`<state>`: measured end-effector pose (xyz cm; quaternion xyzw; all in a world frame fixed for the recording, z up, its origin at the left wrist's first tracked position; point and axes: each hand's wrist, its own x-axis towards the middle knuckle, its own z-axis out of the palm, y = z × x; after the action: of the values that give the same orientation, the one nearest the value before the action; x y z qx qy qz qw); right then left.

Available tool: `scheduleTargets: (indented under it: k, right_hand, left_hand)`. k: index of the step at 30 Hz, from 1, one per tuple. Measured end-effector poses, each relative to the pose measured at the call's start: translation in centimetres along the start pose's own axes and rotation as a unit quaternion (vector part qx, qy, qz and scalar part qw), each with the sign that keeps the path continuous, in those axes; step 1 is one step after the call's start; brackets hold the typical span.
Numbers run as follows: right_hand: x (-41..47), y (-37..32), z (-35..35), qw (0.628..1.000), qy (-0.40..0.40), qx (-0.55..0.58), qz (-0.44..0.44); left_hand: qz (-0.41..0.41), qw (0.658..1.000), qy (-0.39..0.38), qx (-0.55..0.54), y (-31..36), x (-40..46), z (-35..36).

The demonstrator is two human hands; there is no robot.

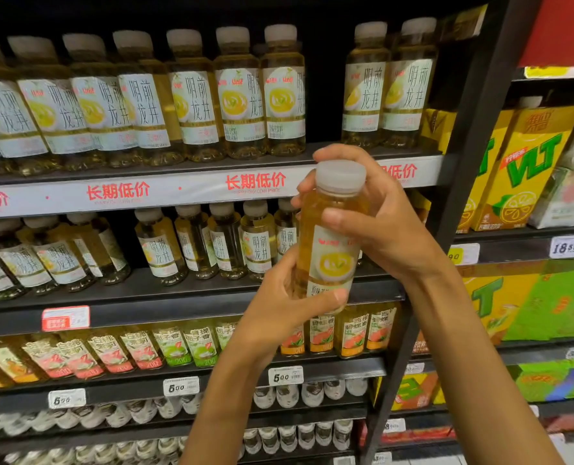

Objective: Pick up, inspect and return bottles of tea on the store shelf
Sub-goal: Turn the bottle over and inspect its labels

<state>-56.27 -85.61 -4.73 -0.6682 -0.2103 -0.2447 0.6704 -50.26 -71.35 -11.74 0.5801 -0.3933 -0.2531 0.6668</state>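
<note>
Both forearms came up from the bottom edge, hands meeting on one bottle [329, 243] held upright in front of the shelf [185, 191]. Left hand [289, 303] gripped the bottle's lower part, thumb across the label's bottom edge, fingers wrapped behind. Right hand [376, 216] gripped the upper part: thumb lay across the shoulder below the cap [340, 176], fingers curled round the back near the cap. Hands were apart from each other, both clamped on the same bottle.

Bottle was clear plastic with amber tea, white cap on, white label with a yellow cup picture facing the camera. It sat off the shelf, level with the red-lettered price strip [255, 182] and the second row.

Top row [191, 95] held matching bottles upright, with a gap [324, 95] between the left run and the two on the right. Second row [225, 239] held more of the same, some on the left tilted. Lower shelves carried other bottled teas [144, 350] with price tags [285, 375]. Yellow cartons [527, 169] stood in the bay to the right.
</note>
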Motion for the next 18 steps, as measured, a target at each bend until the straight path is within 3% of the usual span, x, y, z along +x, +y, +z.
scheduleTargets:
  k: [9, 18]
  right_hand:
    - [-1.2, -0.2, 0.4, 0.994, -0.052, -0.091, -0.038]
    - [0.5, 0.0, 0.3, 0.994, -0.001, 0.080, 0.071]
  left_hand:
    - [0.063, 0.998, 0.003, 0.002, -0.4, 0.6, -0.7]
    - [-0.033, 0.991, -0.059, -0.113, -0.9, -0.4, -0.6]
